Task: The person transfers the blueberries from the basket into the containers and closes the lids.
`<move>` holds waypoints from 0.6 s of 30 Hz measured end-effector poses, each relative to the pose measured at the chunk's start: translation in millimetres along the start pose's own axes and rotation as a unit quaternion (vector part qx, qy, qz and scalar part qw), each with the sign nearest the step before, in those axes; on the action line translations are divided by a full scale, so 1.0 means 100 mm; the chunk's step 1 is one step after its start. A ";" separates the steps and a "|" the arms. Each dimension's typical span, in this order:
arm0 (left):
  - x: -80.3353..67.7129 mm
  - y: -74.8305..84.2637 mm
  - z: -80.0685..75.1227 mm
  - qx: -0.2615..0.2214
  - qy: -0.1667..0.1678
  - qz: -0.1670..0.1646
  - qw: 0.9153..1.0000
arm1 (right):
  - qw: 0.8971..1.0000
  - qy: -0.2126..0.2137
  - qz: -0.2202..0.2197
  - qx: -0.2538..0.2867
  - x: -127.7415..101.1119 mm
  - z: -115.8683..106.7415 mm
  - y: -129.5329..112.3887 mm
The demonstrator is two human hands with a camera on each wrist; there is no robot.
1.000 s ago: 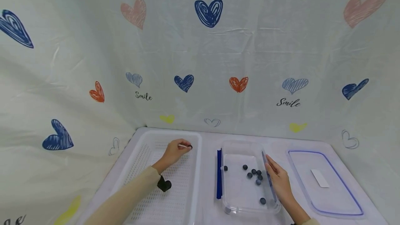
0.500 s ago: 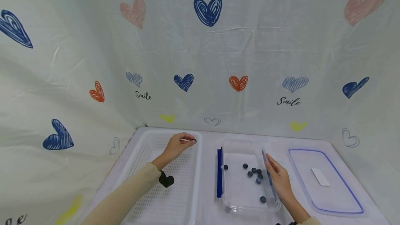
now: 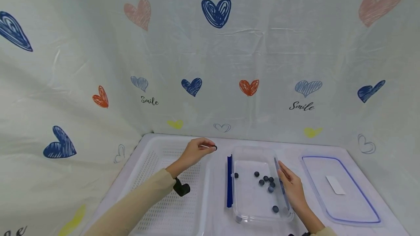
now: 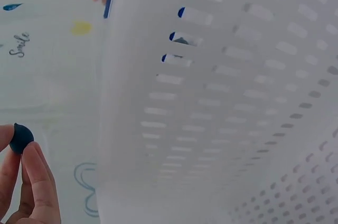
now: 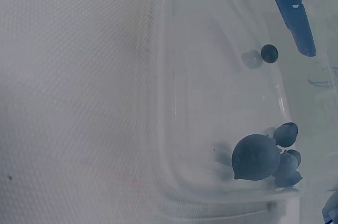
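Observation:
Above the right rim of a white perforated basket [image 3: 207, 192], my left hand [image 3: 195, 151] pinches one dark blueberry [image 4: 22, 138] between thumb and fingertips. A clear plastic container [image 3: 251, 199] stands to the right of the basket, with several loose blueberries [image 3: 270, 189] on its floor, most of them clustered toward its right side. My right hand [image 3: 293, 188] rests with mostly straight fingers against the container's raised right flap [image 3: 284, 192]. In the right wrist view, berries [image 5: 256, 157] show large through the clear wall.
A blue flap [image 3: 229, 181] sticks out along the container's left side. The clear lid with a blue seal [image 3: 354, 203] lies flat at the right, a white label [image 3: 335, 185] on it. A heart-printed curtain [image 3: 229, 54] hangs behind the table.
My left hand has moved right and slightly up with the blueberry, from inside the basket to over its right rim. My right hand and the container stay in place.

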State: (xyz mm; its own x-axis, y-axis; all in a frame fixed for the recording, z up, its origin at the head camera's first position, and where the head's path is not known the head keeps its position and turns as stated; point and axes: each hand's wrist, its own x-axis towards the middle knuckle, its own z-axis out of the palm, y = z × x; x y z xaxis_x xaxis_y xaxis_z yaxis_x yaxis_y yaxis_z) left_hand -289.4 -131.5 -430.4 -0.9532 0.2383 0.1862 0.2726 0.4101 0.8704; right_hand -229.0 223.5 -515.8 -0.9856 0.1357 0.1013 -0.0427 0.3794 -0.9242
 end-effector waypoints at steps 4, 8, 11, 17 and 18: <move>0.02 0.06 0.05 -0.005 -0.011 0.009 1.000 | 1.000 -0.003 0.006 -0.001 0.00 0.00 -0.01; 0.05 0.11 0.11 -0.009 -0.023 0.015 1.000 | 1.000 -0.005 0.010 -0.004 -0.01 0.00 -0.02; 0.07 0.14 0.16 -0.015 -0.032 0.016 0.999 | 1.000 -0.005 0.009 -0.003 -0.01 0.00 -0.02; 0.11 0.17 0.28 -0.020 -0.049 0.018 0.998 | 1.000 -0.004 0.005 0.000 0.00 0.00 -0.02; 0.12 0.17 0.30 -0.022 -0.052 0.020 0.998 | 1.000 -0.004 0.004 0.000 0.00 0.00 -0.02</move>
State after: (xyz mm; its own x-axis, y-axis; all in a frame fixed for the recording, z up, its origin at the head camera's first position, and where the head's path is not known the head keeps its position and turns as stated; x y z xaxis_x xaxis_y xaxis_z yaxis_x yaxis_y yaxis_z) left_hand -292.2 -95.1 -426.6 -0.9222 0.3452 0.1743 0.3017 0.3604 0.8827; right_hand -229.0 223.2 -514.2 -0.9872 0.1313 0.0902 -0.0342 0.3789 -0.9248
